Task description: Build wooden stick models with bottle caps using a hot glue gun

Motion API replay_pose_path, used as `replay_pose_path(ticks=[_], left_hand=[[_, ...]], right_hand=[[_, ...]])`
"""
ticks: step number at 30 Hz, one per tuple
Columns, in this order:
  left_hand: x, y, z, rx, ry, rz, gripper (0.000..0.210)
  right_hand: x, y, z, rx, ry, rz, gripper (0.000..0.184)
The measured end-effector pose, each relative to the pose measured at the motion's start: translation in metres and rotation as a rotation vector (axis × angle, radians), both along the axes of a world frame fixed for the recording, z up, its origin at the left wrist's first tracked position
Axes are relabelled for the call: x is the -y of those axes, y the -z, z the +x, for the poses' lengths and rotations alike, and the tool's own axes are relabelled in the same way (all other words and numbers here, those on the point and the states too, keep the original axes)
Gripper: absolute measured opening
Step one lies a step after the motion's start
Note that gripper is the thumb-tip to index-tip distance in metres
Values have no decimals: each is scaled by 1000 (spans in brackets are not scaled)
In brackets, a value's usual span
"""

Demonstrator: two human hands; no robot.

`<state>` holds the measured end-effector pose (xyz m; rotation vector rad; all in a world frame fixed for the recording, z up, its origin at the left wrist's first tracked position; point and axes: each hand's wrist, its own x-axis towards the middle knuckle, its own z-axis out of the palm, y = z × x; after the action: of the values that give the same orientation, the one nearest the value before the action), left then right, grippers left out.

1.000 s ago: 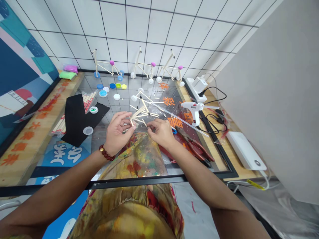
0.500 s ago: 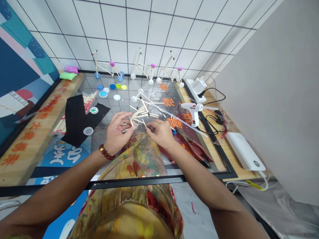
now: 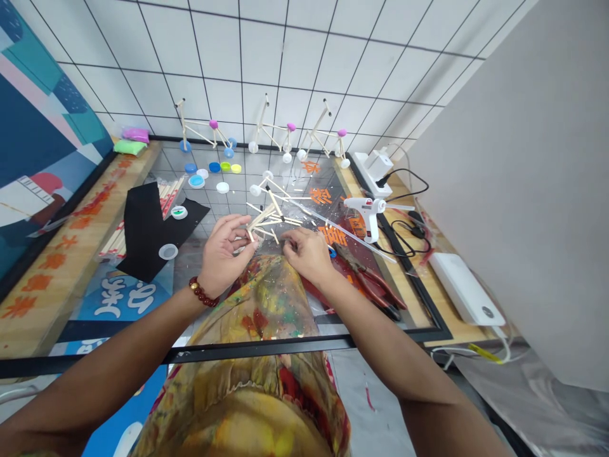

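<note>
My left hand [image 3: 228, 251] is closed, pinching the near end of a small joined piece of wooden sticks [image 3: 267, 233] between thumb and fingers. Just to its right, and apart from the sticks, my right hand [image 3: 307, 254] has its fingers curled together; whatever lies between the fingertips, if anything, is hidden. Beyond the hands lie loose wooden sticks [image 3: 292, 220] and a partly built stick tricycle [image 3: 280, 189] with white bottle-cap wheels and a black-tipped bar. The sticks overlap, so I cannot tell which ones touch.
Three stick tricycles [image 3: 271, 130] with pink seats stand along the back. A white glue gun [image 3: 366, 212] and red-handled pliers [image 3: 375, 285] are on the right. Coloured bottle caps [image 3: 215, 167], black cloth [image 3: 147, 231] and bagged chopsticks [image 3: 114, 240] lie to the left.
My right hand has let go of the short stick's end and moved slightly right, leaving a gap. My left hand keeps the joined sticks in nearly the same place.
</note>
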<state>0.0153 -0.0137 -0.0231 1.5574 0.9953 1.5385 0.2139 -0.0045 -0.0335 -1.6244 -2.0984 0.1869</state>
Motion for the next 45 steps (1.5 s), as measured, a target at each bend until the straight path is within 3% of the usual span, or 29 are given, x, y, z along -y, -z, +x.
replay_pose_path(ticks=[45], left_hand=[[-1, -1, 0, 6, 16, -18, 39]], right_hand=[[-2, -1, -1, 1, -60, -31, 19]])
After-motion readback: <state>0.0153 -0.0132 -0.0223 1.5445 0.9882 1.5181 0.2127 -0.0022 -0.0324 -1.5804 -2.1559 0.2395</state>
